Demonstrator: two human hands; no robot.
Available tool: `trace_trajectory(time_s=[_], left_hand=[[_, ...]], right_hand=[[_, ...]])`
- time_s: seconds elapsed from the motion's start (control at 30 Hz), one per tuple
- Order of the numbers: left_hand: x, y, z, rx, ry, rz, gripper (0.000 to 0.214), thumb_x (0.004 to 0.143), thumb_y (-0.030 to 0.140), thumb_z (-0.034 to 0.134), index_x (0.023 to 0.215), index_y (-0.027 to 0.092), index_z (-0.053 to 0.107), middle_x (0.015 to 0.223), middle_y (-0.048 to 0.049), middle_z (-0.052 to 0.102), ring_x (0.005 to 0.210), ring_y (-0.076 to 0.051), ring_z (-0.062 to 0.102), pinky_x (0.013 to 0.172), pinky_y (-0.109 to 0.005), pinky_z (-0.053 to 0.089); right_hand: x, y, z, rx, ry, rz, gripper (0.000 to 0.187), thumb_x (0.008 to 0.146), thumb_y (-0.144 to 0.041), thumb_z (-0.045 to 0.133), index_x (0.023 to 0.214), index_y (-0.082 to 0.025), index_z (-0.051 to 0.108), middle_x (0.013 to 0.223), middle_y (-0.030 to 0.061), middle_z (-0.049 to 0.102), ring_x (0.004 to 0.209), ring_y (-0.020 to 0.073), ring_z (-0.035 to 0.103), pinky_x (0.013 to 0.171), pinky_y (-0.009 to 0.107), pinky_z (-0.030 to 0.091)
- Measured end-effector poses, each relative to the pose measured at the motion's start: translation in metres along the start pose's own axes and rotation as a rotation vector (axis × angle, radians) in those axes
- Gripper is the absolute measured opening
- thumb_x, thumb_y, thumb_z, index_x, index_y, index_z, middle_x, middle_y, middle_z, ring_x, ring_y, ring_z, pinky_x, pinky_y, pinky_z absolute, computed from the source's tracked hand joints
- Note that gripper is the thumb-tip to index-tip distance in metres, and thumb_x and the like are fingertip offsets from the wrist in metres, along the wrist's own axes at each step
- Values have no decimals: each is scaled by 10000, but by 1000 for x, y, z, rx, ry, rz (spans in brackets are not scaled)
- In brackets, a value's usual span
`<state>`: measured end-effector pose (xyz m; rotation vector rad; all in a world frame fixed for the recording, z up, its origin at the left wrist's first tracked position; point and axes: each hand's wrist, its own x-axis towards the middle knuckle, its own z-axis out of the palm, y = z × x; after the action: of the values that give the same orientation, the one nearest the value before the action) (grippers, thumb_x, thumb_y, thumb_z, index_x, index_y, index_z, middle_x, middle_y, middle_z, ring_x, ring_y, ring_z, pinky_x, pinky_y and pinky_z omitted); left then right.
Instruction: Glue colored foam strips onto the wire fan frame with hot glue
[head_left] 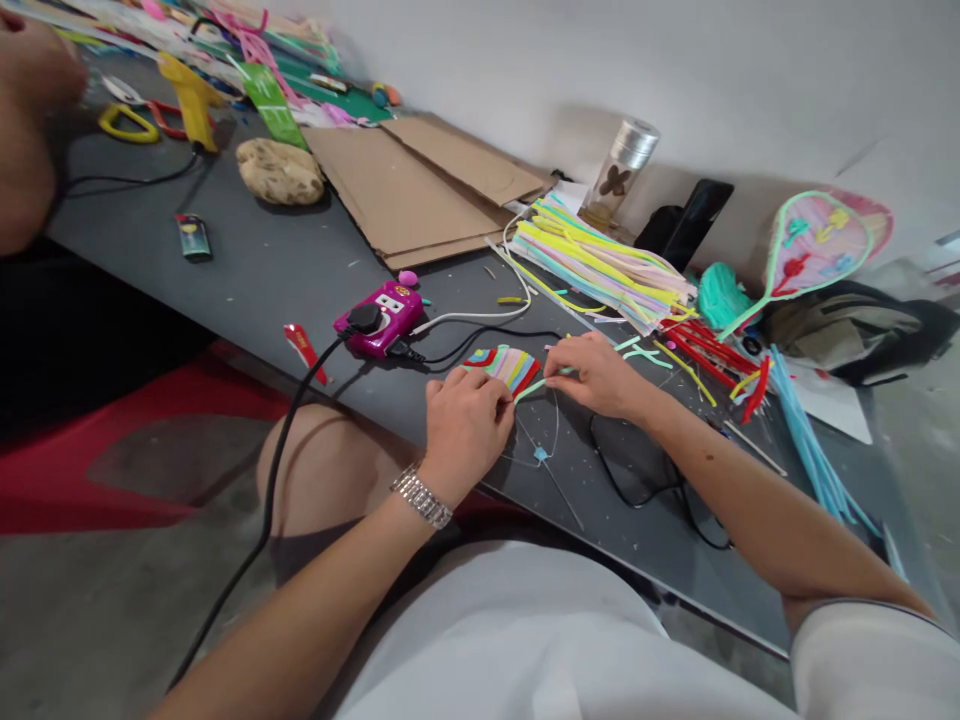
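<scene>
While my left hand [466, 425] clamps the striped panel [504, 367] at its 1 o'clock, my right hand [592, 375] pinches a green strip [534, 388] against the panel edge, fingers together, hands just apart.

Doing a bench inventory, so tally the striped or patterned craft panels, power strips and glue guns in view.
Craft panels: 2 (a striped panel, a pink patterned paddle)
Power strips: 1 (a magenta power strip)
Glue guns: 1 (a yellow glue gun)
Total: 4
</scene>
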<state>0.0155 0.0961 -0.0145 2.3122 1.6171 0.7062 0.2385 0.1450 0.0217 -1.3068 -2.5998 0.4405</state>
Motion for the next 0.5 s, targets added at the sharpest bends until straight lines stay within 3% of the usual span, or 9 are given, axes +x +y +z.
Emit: trace_trajectory(time_s=[0.3,0.5], left_hand=[[3,-10,5,-42,-4,43,138,923,231,657,817,268,736,901,-36,716,968,-275,596,769,-409,305],[6,-9,3,-12,-28,69,189,928,206,627,780,259,731,872,-43,707,948,-278,591,745,-400,286]], right_hand=[[13,0,1,28,-64,307,69,853,-203,692,799,-188,652,857,13,702,820,160,609,752,267,348],[28,-1,1,-49,-101,345,39,845,-148,670,837,-185,679,911,33,719,847,171,610,751,281,336]])
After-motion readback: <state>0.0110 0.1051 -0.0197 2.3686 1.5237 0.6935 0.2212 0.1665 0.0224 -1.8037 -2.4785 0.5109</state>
